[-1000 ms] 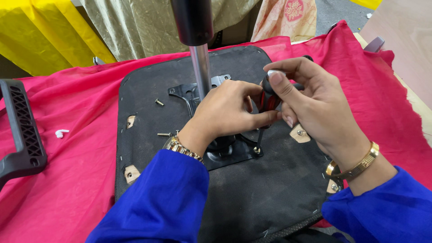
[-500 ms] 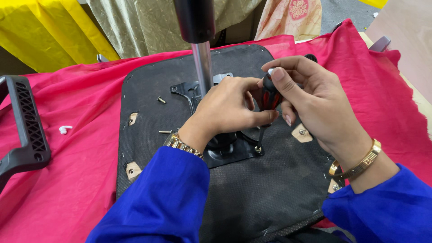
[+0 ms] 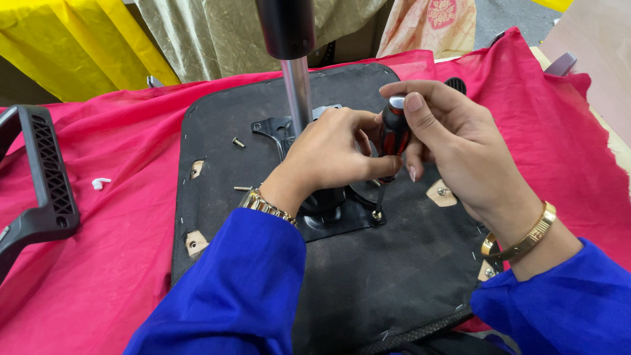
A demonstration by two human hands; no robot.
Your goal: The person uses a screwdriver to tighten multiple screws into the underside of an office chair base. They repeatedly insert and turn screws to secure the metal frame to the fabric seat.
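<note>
Grip status: our right hand pinches the red-and-black screwdriver upright, our left hand closed around its lower shaft, tip on a screw in the chair-base plate; likely risk, tilt camming the tip off the head.

Since a second ago we have raised our right hand a little on the short red-and-black-handled screwdriver, so its rounded grey cap now shows clear above our fingers, where earlier the fingers folded over most of the handle. The thumb and forefinger now pinch the top of the handle, and the thin shaft runs down to a screw at the corner of the black metal mounting plate. Our left hand has shifted slightly, its fingertips now pressed against the lower handle. Our view has drifted slightly: the black plastic armrest sits a touch further right.
</note>
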